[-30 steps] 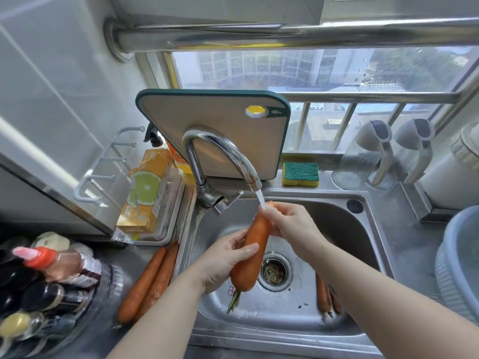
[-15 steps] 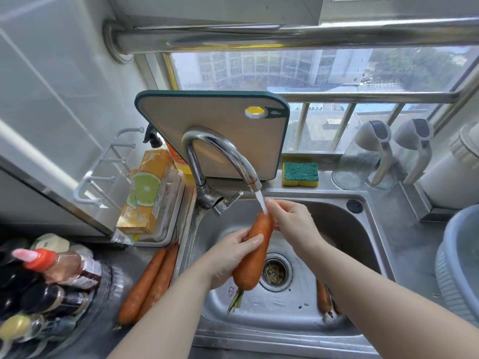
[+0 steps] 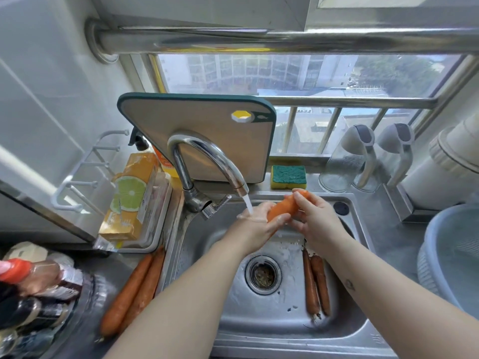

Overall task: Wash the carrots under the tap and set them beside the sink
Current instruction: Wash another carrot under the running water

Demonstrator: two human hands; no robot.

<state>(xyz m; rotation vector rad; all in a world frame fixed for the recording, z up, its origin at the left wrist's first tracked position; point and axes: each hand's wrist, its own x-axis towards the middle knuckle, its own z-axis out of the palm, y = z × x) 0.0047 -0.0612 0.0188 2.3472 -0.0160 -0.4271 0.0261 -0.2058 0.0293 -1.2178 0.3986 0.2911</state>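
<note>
Both hands hold one orange carrot (image 3: 283, 207) over the steel sink (image 3: 344, 330), just right of the running tap (image 3: 207, 156). My left hand (image 3: 259, 224) grips its lower part, and the water stream lands on this hand. My right hand (image 3: 315, 218) is closed around the upper end. Two thinner carrots (image 3: 316, 283) lie in the basin, right of the drain. Two more carrots (image 3: 134, 286) lie on the counter left of the sink.
A cutting board (image 3: 202, 130) leans behind the tap. A sponge (image 3: 288, 176) sits on the back ledge, with two clear jugs (image 3: 363, 159) to its right. A tray with a juice carton (image 3: 132, 198) stands left, bottles (image 3: 31, 281) front left, a blue basin (image 3: 456, 255) right.
The held carrot has swung from hanging steeply over the drain to lying higher and flatter at the back of the sink. Both hands moved up and right; the stream now hits my left hand.
</note>
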